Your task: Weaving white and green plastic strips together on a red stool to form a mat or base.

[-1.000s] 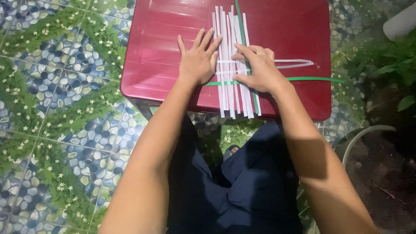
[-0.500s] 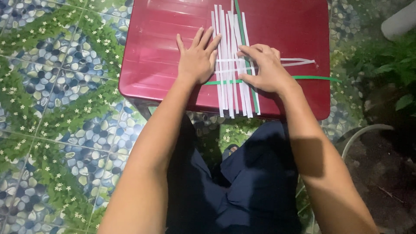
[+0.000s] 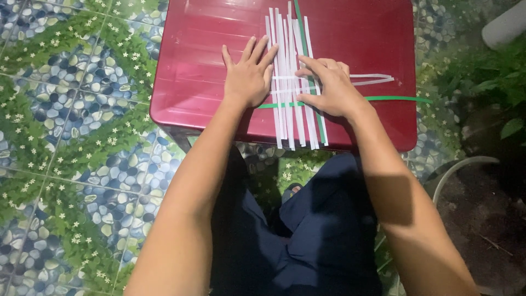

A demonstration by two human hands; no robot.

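Dark red plastic is the small table (image 3: 197, 93) in front of my knees; it stands on a floor (image 3: 71, 142) of tiles with blue pebbles and green leaves printed on them. On the right side of the floor I see green plants (image 3: 487, 82) and a pale curved hose (image 3: 466, 167).

On the table, a bundle of long white strips (image 3: 285, 118) lies side by side, running from the far edge to the near edge, a little past it. One green strip (image 3: 394, 99) crosses them and reaches toward the right edge; another green strip (image 3: 298, 13) goes along with the white ones. A thin white strip (image 3: 372, 79) also crosses, pointing to the right edge.

My left hand (image 3: 247, 77) lies flat and open, fingers spread, pressing the table just beside the left edge of the bundle. My right hand (image 3: 329, 87) rests on top of the strips where they cross, fingers bent down on them, not closed around anything.
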